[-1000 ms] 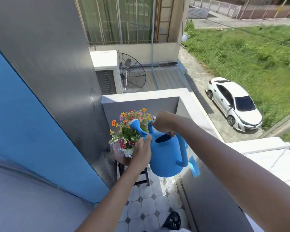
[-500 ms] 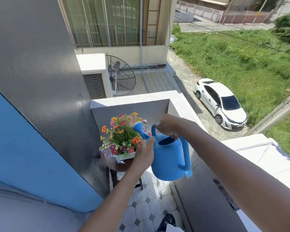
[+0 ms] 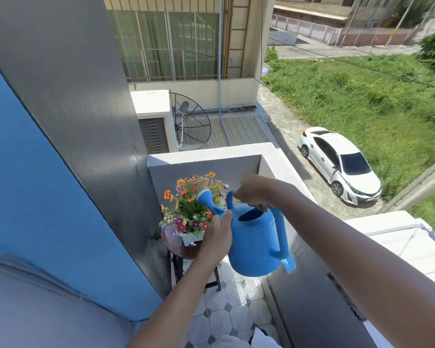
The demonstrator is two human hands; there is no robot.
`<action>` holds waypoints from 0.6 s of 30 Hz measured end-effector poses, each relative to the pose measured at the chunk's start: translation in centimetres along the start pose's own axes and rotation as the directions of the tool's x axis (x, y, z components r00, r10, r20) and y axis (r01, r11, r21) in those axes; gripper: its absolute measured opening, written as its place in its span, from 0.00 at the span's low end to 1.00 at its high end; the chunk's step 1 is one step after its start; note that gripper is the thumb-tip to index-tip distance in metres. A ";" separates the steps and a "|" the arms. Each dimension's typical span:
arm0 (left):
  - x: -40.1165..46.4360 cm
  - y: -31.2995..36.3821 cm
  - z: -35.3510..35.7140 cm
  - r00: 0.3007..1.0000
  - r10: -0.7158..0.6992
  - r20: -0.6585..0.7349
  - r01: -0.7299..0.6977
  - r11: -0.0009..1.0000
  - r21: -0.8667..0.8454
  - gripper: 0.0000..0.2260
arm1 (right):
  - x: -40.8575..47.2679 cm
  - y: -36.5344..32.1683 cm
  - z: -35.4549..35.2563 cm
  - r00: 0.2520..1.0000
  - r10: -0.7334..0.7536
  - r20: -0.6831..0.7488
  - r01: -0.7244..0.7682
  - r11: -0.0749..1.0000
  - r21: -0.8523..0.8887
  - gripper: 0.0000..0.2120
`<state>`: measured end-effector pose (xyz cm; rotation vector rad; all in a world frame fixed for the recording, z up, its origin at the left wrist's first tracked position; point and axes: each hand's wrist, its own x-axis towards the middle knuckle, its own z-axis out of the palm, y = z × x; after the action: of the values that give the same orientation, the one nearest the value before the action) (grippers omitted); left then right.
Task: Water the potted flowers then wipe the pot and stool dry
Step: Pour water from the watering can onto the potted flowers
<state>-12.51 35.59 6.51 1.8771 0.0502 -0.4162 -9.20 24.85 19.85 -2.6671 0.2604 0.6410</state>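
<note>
While the right hand closes around the top handle of the blue watering can, the left hand presses flat against the can's left side at the base of the spout, fingers wrapped partly around the body. Held between both hands, the can hangs in the air with its rose head pointing up and left, in among the potted flowers. Just left of the left hand, the white pot sits on a round dark stool. Below the gripped can lies the tiled balcony floor, and right of it runs the grey parapet wall.
</note>
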 end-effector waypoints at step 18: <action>-4.7 -4.2 -0.9 0.987 -0.132 -0.088 0.133 0.991 0.000 0.22 | -0.3 -0.5 5.1 0.988 -0.080 0.131 0.084 0.996 -0.025 0.07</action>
<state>-17.71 38.66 4.36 1.9036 0.2339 -0.4248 -11.35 27.34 15.98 -2.6353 0.1051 0.7943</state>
